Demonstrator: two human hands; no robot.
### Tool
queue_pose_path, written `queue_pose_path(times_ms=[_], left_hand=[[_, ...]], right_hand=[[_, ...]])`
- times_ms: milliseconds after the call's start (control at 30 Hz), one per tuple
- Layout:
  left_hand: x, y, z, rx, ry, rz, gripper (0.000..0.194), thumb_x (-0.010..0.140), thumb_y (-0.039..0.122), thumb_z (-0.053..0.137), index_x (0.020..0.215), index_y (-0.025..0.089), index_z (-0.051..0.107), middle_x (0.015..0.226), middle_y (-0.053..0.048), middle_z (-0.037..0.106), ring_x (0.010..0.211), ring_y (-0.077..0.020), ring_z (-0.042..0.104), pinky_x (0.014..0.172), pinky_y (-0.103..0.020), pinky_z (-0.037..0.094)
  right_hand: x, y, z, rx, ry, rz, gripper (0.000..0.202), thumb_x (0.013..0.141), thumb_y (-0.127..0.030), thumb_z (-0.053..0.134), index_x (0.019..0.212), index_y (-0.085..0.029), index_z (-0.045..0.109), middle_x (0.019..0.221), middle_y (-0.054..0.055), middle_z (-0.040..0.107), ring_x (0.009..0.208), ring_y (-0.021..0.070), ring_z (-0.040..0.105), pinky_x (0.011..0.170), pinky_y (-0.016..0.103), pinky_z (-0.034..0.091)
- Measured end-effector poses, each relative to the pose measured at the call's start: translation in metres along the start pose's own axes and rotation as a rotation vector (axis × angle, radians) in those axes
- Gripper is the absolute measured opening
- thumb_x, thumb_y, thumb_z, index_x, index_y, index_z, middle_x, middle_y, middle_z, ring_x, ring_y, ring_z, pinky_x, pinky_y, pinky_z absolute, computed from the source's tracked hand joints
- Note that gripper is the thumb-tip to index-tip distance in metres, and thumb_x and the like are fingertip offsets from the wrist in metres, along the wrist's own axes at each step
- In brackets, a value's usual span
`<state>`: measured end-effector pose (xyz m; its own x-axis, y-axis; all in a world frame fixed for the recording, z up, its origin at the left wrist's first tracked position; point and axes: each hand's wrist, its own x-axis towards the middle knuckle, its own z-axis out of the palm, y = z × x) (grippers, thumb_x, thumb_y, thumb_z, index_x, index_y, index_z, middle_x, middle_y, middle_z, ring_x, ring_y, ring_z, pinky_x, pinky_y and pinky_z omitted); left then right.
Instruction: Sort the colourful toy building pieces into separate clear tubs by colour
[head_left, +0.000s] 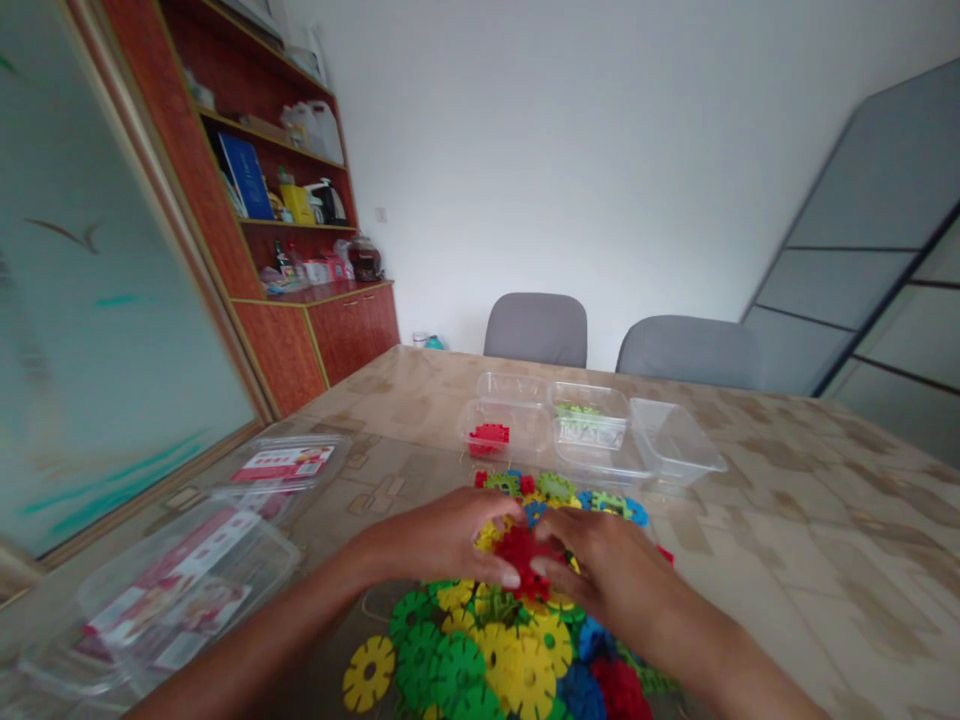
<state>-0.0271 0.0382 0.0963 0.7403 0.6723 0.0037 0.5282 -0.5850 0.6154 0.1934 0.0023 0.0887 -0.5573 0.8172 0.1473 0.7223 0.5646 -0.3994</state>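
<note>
While yellow discs and green discs lie heaped on the near part of the tabletop, the left hand and the right hand pinch a blurred red cluster between their fingertips. Beyond, a clear tub holds red pieces, another tub beside it holds light-green pieces; past the far edge stand grey chairs.

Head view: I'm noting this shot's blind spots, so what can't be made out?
All in the head view:
Red pieces between left hand and right hand: count blurred, partly covered by fingers.
Lower layers of the pile: hidden by upper pieces.
Pile's near end: cut off by bottom edge.
Wording on far label: too small, blurred.
</note>
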Motion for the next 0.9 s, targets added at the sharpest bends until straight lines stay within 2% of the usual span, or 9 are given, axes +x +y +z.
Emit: queue_pose_path(times_ms=[100, 267, 500, 633, 767, 900], left_hand=[[0.007, 0.001, 0.017, 0.029, -0.013, 0.045, 0.059, 0.069, 0.043, 0.078, 0.120, 0.022, 0.058, 0.114, -0.007, 0.062, 0.103, -0.0271, 0.057, 0.087, -0.033, 0.043], [0.013, -0.007, 0.030, 0.037, 0.075, 0.011, 0.061, 0.066, 0.040, 0.081, 0.119, 0.022, 0.058, 0.118, -0.007, 0.062, 0.109, -0.0278, 0.056, 0.093, -0.035, 0.041], [0.011, -0.003, 0.029, 0.047, 0.012, 0.007, 0.064, 0.063, 0.034, 0.083, 0.122, 0.024, 0.058, 0.120, -0.007, 0.059, 0.111, -0.0288, 0.055, 0.093, -0.036, 0.041], [0.010, 0.001, 0.030, 0.013, 0.009, -0.003, 0.072, 0.062, 0.027, 0.083, 0.128, 0.027, 0.053, 0.125, -0.005, 0.057, 0.115, -0.0275, 0.053, 0.097, -0.034, 0.039], [0.009, 0.001, 0.030, 0.018, 0.001, -0.045, 0.072, 0.060, 0.025, 0.083, 0.126, 0.026, 0.054, 0.123, -0.004, 0.060, 0.111, -0.0269, 0.055, 0.094, -0.033, 0.041], [0.007, 0.000, 0.021, 0.022, 0.008, -0.057, 0.073, 0.060, 0.028, 0.083, 0.128, 0.025, 0.054, 0.125, -0.005, 0.060, 0.112, -0.0282, 0.056, 0.095, -0.034, 0.041]], right_hand=[[0.001, 0.009, -0.008, -0.028, 0.014, 0.052, 0.008, 0.089, -0.022, 0.053, 0.090, -0.021, 0.061, 0.083, 0.003, 0.069, 0.075, 0.0204, 0.064, 0.063, 0.029, 0.036], [0.002, 0.019, -0.007, -0.039, -0.065, 0.073, 0.008, 0.086, -0.018, 0.054, 0.089, -0.019, 0.061, 0.083, 0.004, 0.067, 0.075, 0.0197, 0.062, 0.063, 0.028, 0.036], [0.000, 0.024, 0.003, 0.025, -0.125, 0.062, 0.005, 0.082, -0.017, 0.058, 0.084, -0.019, 0.061, 0.079, 0.002, 0.065, 0.070, 0.0157, 0.057, 0.061, 0.026, 0.034], [0.001, 0.027, -0.001, 0.028, -0.141, 0.070, 0.003, 0.081, -0.016, 0.058, 0.080, -0.018, 0.061, 0.076, 0.001, 0.065, 0.068, 0.0148, 0.057, 0.058, 0.024, 0.034], [0.000, 0.028, -0.004, 0.027, -0.147, 0.056, 0.006, 0.083, -0.018, 0.056, 0.080, -0.019, 0.061, 0.078, 0.002, 0.066, 0.069, 0.0151, 0.059, 0.058, 0.023, 0.035], [-0.001, 0.029, -0.005, 0.038, -0.142, 0.043, 0.006, 0.082, -0.016, 0.056, 0.081, -0.019, 0.061, 0.075, 0.001, 0.066, 0.066, 0.0149, 0.059, 0.056, 0.023, 0.036]])
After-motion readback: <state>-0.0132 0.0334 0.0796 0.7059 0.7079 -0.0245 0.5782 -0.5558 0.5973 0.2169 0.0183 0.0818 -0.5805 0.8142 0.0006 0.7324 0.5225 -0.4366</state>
